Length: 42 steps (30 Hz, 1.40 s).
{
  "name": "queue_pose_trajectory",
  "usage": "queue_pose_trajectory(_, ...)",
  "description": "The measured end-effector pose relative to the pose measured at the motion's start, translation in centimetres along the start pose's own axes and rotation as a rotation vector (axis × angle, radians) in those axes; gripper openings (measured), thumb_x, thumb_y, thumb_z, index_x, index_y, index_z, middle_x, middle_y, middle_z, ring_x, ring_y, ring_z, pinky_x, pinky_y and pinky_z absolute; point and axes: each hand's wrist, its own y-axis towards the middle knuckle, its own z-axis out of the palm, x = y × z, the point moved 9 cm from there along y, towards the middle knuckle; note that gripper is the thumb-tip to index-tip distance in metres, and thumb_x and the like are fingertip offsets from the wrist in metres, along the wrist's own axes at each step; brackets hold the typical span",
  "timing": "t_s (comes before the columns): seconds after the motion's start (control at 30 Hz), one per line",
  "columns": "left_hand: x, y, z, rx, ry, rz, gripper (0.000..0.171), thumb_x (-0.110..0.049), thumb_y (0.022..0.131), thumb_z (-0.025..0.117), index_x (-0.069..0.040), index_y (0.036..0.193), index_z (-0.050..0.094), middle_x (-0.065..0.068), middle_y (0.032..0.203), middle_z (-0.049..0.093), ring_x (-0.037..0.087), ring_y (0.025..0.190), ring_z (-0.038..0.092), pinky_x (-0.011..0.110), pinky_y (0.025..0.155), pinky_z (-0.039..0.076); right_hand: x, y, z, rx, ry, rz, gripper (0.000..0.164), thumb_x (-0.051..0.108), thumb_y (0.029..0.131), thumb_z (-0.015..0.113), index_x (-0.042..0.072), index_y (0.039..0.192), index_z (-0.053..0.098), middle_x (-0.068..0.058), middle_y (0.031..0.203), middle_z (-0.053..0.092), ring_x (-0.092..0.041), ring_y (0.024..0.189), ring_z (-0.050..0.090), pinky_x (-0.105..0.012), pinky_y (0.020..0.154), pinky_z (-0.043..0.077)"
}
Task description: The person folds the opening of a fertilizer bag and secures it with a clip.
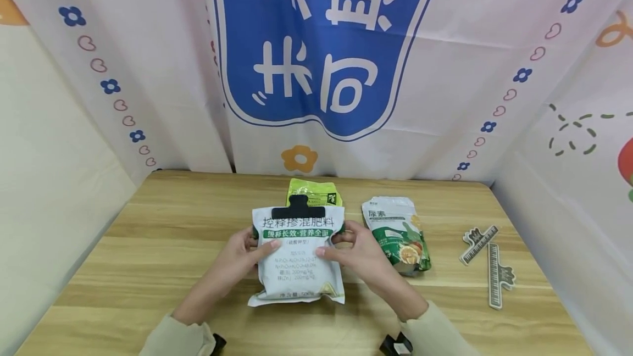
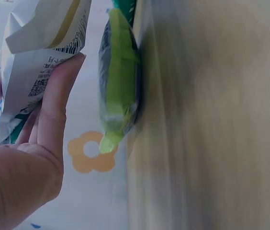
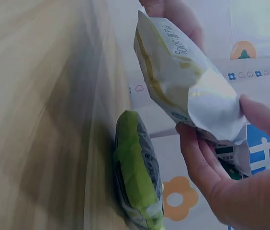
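A white fertilizer bag (image 1: 301,262) with green and black print is held up above the table by both hands. Across its folded top sits a black clip (image 1: 299,210). My left hand (image 1: 247,254) grips the bag's left side, thumb on the front and fingers behind. On the opposite side my right hand (image 1: 358,249) grips it the same way. The wrist views show the bag (image 2: 44,67) raised off the wood, its bottom edge toward the cameras. Behind it a yellow-green bag (image 1: 314,191) lies on the table, partly hidden in the head view.
To the right lies a white and green bag (image 1: 398,235) with fruit and vegetable pictures. Two silver ruler-like clips (image 1: 478,244) rest near the table's right side. The wooden table (image 1: 148,246) ends at a printed curtain (image 1: 420,142), with more cloth at both sides.
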Motion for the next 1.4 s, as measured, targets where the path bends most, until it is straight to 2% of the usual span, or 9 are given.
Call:
queue_pose_trajectory(0.37,0.2,0.5,-4.0,-0.135,0.091,-0.070,0.059,-0.038,0.101,0.071,0.001,0.142,0.053,0.011,0.104,0.078,0.017,0.081,0.074,0.035,0.068,0.063,1.3,2.6,2.5,-0.066,-0.088,-0.003,0.062,0.031,0.086,0.088,0.008,0.137,0.061,-0.014,0.120,0.074,-0.023,0.107,0.067,-0.035,0.086,0.059)
queue_pose_trajectory(0.53,0.5,1.0,-5.6,-0.151,0.094,-0.104,0.064,-0.042,0.100,0.072,0.001,0.143,0.051,0.010,0.107,0.079,0.016,0.082,0.075,0.033,0.071,0.064,1.5,3.8,4.2,-0.035,-0.036,0.018,0.052,0.029,0.091,0.085,0.012,0.135,0.062,-0.012,0.121,0.074,-0.023,0.106,0.071,-0.040,0.089,0.061)
queue_pose_trajectory(0.67,0.7,1.3,-7.0,-0.173,0.112,-0.117,0.070,-0.043,0.101,0.071,0.003,0.149,0.046,0.004,0.104,0.079,0.013,0.079,0.075,0.032,0.069,0.064,1.9,4.8,5.5,-0.005,0.022,0.025,0.045,0.025,0.093,0.082,0.012,0.132,0.064,-0.010,0.114,0.077,-0.019,0.099,0.074,-0.036,0.087,0.061)
queue_pose_trajectory(0.87,1.2,1.6,-8.9,-0.186,0.106,-0.135,0.086,-0.041,0.102,0.070,0.006,0.160,0.029,-0.004,0.101,0.079,0.011,0.076,0.075,0.030,0.070,0.064,2.3,6.0,7.0,-0.004,0.058,0.050,0.040,0.016,0.094,0.078,0.009,0.130,0.062,-0.008,0.106,0.076,-0.013,0.087,0.067,-0.030,0.078,0.056)
queue_pose_trajectory(1.07,2.2,1.9,-10.9,-0.188,0.113,-0.190,0.102,-0.047,0.102,0.067,0.015,0.161,0.011,-0.009,0.091,0.077,0.009,0.072,0.073,0.028,0.068,0.062,2.6,7.0,8.4,0.010,0.115,0.063,0.043,0.017,0.097,0.075,0.002,0.134,0.059,-0.012,0.121,0.073,-0.021,0.113,0.068,-0.044,0.098,0.059)
queue_pose_trajectory(1.13,2.6,2.2,-11.4,-0.177,0.118,-0.209,0.102,-0.050,0.102,0.066,0.016,0.159,0.014,-0.010,0.088,0.075,0.009,0.072,0.073,0.028,0.069,0.062,2.5,7.4,8.9,0.012,0.133,0.079,0.038,0.018,0.098,0.073,0.001,0.130,0.060,-0.011,0.121,0.071,-0.022,0.112,0.065,-0.044,0.098,0.057)
queue_pose_trajectory(1.23,3.0,2.6,-12.2,-0.169,0.116,-0.217,0.086,-0.051,0.101,0.067,0.012,0.149,0.032,-0.009,0.086,0.075,0.011,0.071,0.074,0.030,0.070,0.063,2.3,8.0,10.0,0.030,0.199,0.101,0.024,0.018,0.100,0.069,0.003,0.119,0.064,-0.010,0.119,0.069,-0.023,0.109,0.066,-0.045,0.097,0.057)
queue_pose_trajectory(1.33,3.3,2.9,-13.1,-0.177,0.129,-0.219,0.075,-0.052,0.101,0.066,0.008,0.138,0.040,-0.008,0.085,0.075,0.012,0.072,0.075,0.031,0.071,0.064,2.2,8.6,11.0,0.038,0.258,0.113,0.016,0.018,0.102,0.067,0.004,0.109,0.063,-0.008,0.124,0.068,-0.027,0.121,0.067,-0.052,0.106,0.055)
queue_pose_trajectory(1.4,3.6,3.0,-13.7,-0.186,0.141,-0.227,0.076,-0.053,0.101,0.065,0.008,0.139,0.041,-0.007,0.087,0.074,0.012,0.073,0.075,0.032,0.072,0.064,2.2,9.0,11.4,0.035,0.285,0.116,0.017,0.018,0.102,0.067,0.004,0.112,0.063,-0.009,0.131,0.066,-0.031,0.131,0.063,-0.057,0.112,0.051)
